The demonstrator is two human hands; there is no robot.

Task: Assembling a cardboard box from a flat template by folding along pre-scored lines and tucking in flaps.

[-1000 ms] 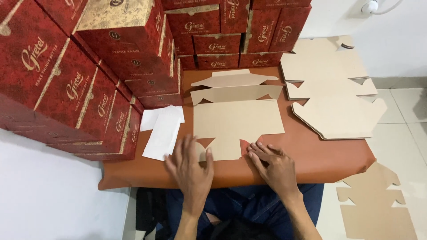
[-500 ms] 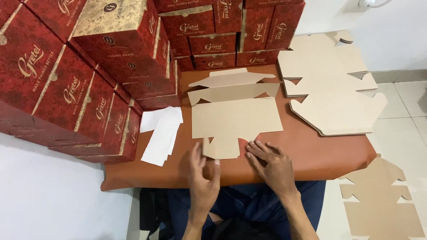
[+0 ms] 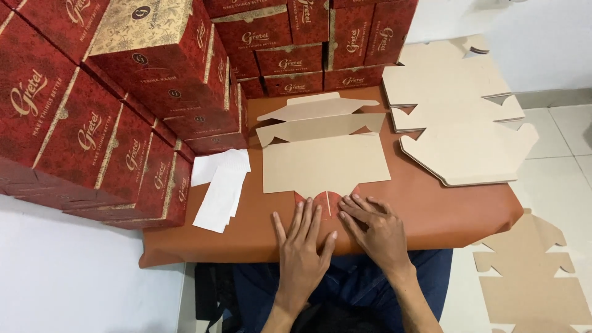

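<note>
Head view, left hand (image 3: 302,250) and right hand (image 3: 376,228) lying flat and open, pressing down red flaps (image 3: 325,202) of a flat cardboard box (image 3: 324,161), lying on the brown table (image 3: 431,209), red boxes (image 3: 92,105) piling up nearby.

There are two hands, a left hand (image 3: 303,246) and a right hand (image 3: 376,229). One flat box blank (image 3: 324,161) lies open in the middle of the brown table (image 3: 444,209). One pile of flat blanks (image 3: 459,117) sits on the table, too many to count. Two flat blanks (image 3: 533,277) lie on the floor. Two white papers (image 3: 221,182) lie by the red boxes (image 3: 92,105). There are more than ten red boxes.
</note>
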